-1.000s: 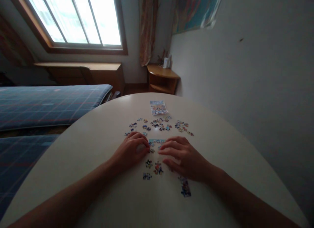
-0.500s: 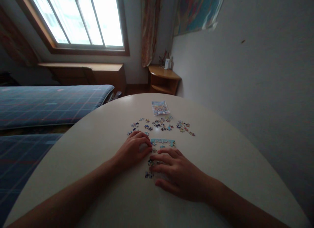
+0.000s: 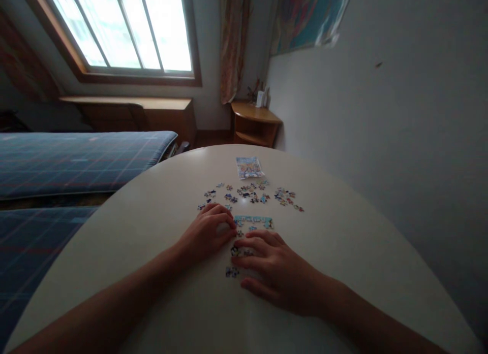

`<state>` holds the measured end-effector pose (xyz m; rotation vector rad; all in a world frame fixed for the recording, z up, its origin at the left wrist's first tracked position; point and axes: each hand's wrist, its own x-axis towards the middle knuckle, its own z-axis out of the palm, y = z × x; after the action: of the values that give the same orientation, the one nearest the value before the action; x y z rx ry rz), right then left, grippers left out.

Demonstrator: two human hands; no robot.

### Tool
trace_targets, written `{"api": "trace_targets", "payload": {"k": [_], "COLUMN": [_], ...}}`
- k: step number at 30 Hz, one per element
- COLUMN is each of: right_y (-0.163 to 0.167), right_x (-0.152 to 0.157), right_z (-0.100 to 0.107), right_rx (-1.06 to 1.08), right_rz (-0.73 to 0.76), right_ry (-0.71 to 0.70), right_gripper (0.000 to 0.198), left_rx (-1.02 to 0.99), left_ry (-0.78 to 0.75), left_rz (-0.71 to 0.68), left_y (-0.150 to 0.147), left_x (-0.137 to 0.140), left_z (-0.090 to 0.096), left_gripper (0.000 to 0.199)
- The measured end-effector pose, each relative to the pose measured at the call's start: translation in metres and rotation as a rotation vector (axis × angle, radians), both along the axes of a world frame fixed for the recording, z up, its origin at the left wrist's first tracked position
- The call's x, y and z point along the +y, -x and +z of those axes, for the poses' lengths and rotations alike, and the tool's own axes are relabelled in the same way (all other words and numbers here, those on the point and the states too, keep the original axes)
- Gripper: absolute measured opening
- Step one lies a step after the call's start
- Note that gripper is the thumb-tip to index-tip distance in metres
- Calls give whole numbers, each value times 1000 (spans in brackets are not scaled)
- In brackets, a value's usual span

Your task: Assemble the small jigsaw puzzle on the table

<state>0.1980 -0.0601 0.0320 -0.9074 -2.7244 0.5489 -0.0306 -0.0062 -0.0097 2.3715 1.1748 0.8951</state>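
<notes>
Joined jigsaw pieces form a light-blue strip [image 3: 253,219] on the white round table [image 3: 183,303]. My left hand [image 3: 208,226] rests at the left end of this strip. Its fingers are curled and the thumb and index tips are close together; whatever lies between them is hidden. My right hand [image 3: 272,265] lies palm down just below the strip, its fingers spread. Those fingertips touch or hover over a few puzzle pieces [image 3: 235,251], which it partly covers. Another small cluster of jigsaw pieces [image 3: 232,271] sits left of my right thumb.
Loose jigsaw pieces [image 3: 249,192] are scattered beyond my hands, with another group [image 3: 285,196] to the right. Behind them lies a printed picture packet [image 3: 249,167]. A bed with a plaid mattress [image 3: 84,161] stands left of the table; a white wall [image 3: 381,140] rises on the right.
The fingers of my right hand have shifted very slightly, showing a little more of the pieces under them. My left hand stays where it was.
</notes>
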Motion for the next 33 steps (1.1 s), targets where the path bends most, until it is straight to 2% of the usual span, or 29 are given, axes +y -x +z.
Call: {"api": "trace_targets", "payload": {"k": [11, 14, 18, 22, 33], "right_y": [-1, -1, -2, -3, -3], "right_x": [1, 1, 2, 2, 3], "right_z": [-2, -3, -4, -4, -2], "right_rx": [-10, 9, 11, 2, 23], "right_rz": [10, 2, -28, -32, -82], "right_ry": [-4, -17, -14, -8, 35], "right_gripper": [48, 48, 46, 40, 36], "left_rx": [8, 13, 11, 37, 65], "left_ry": [8, 8, -1, -11, -5], "left_rz": [7, 7, 14, -27, -27], "left_y": [-1, -1, 0, 2, 2], "left_x": [0, -1, -2, -1, 0], "left_z": [1, 3, 3, 2, 0], "left_gripper": [3, 3, 16, 19, 10]}}
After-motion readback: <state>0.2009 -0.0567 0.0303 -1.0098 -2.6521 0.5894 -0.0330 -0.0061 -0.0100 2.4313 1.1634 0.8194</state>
